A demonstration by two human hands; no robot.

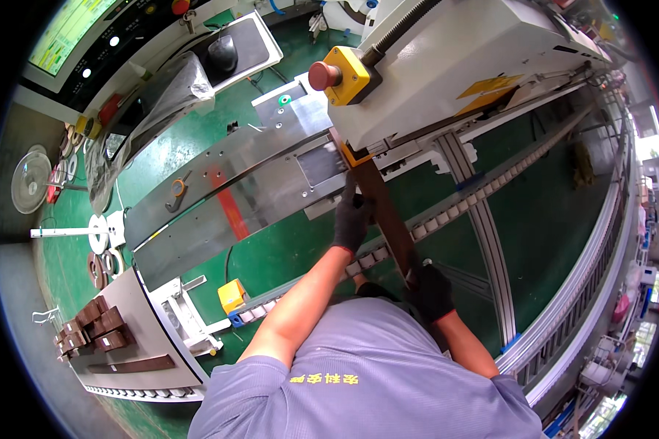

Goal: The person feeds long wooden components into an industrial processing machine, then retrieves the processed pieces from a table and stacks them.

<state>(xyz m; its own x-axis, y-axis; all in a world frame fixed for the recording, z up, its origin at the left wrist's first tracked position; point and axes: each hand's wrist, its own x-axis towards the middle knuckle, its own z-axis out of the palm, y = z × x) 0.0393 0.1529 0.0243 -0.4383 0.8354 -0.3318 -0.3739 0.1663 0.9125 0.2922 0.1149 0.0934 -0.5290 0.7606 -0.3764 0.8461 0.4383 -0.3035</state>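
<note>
A long, flat brown strip [385,209] runs from the machine's orange-edged opening [354,155] back toward my body. My left hand [354,219], in a dark glove, is closed on the strip's left edge near the machine. At the strip's near end my right hand [430,291], gloved too, wraps round it. The far end of the strip meets the steel machine bed [260,183] beside a square plate [321,164]; how far it reaches under the white housing [447,73] is hidden.
A yellow box with a red stop button [325,75] juts from the housing. Roller rails [476,197] cross beneath the strip. At lower left, a grey table [143,366] carries brown blocks [102,325] and another strip [133,365]. A hex key and ring [178,192] lie on the bed.
</note>
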